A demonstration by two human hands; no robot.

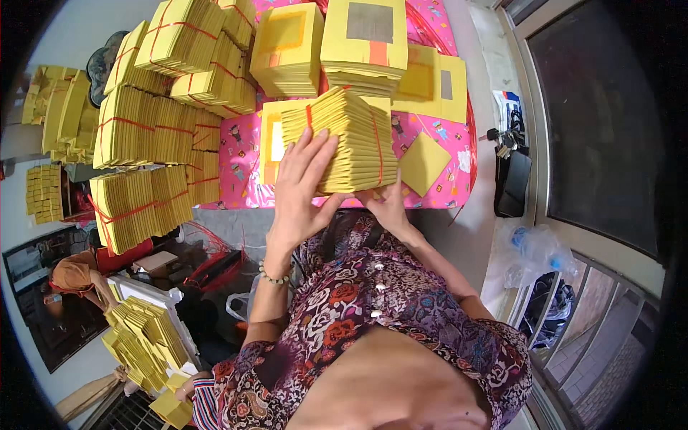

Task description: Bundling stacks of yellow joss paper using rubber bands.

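Observation:
A thick bundle of folded yellow paper [355, 140], bound with red string, stands tilted between my hands on the pink patterned table cover [240, 175]. My left hand [304, 175] presses along its left side, fingers extended and thumb at the near lower edge. At the near right corner, my right hand [387, 206] grips the bottom of the bundle, its fingers partly hidden beneath. Part of a yellow sheet with a white and orange patch [274, 140] shows under the bundle. A single yellow sheet [426, 163] lies to the right.
Tied yellow bundles [143, 129] are piled at the left. Behind my hands stand stacks of yellow sheets [365, 36], with red string [430, 29] alongside. Keys [507, 142] and a dark phone [513, 185] rest on the right ledge. Another person [75, 276] is at the lower left.

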